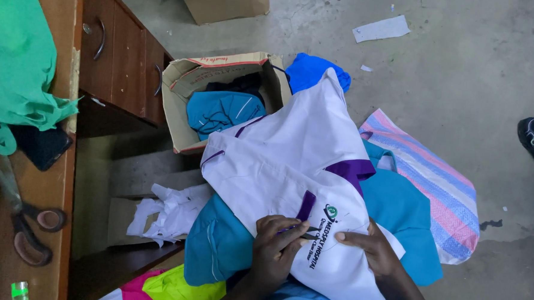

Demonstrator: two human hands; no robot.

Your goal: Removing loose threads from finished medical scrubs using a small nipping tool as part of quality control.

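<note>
The white shirt [290,169] lies across the lap, long axis running away from the body; left hand [277,249] pinches its purple placket, right hand [374,247] presses flat just beside.

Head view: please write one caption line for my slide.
Both hands, left hand and right hand, press on white purple-trimmed garment over teal cloth.

left hand [275,246]: fingers curled, pinching | right hand [371,247]: flat, palm down, fingers extended leftward
</note>
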